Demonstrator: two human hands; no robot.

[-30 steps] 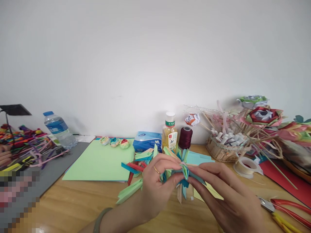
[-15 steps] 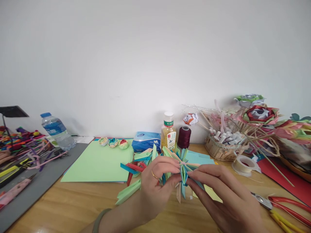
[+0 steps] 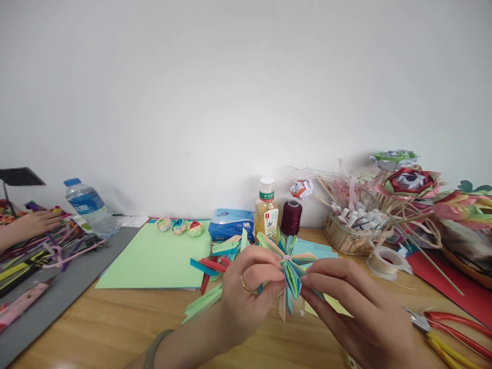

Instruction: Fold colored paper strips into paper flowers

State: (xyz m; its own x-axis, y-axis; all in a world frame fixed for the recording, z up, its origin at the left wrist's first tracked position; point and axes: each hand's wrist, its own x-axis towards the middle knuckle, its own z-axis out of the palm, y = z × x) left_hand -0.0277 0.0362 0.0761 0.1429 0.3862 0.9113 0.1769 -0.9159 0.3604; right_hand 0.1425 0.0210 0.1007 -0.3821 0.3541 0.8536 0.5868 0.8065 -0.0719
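Note:
A star-like bundle of folded paper [image 3: 292, 279] in green, blue and peach is held up over the wooden table, its strips fanning out from a centre. My left hand [image 3: 251, 294], with a ring on one finger, pinches its left side between thumb and fingers. On the right side, my right hand [image 3: 353, 302] grips it between thumb and fingertips. Folded strips [image 3: 203, 302] in green, blue and red lie behind and left of my left hand. The fingers hide part of the bundle.
Green sheets [image 3: 161, 256] lie left, with small paper rosettes behind. A tissue pack [image 3: 231, 224], yellow bottle [image 3: 266, 215] and maroon thread spool [image 3: 291, 218] stand behind. Right are a basket [image 3: 355, 240], tape roll [image 3: 385, 261] and pliers [image 3: 449, 328]. Another person's hand [image 3: 44, 222] is far left.
The bundle's front folds have spread and turned more toward the camera between my hands. At far left, another person's hand has reached further in over the coloured items.

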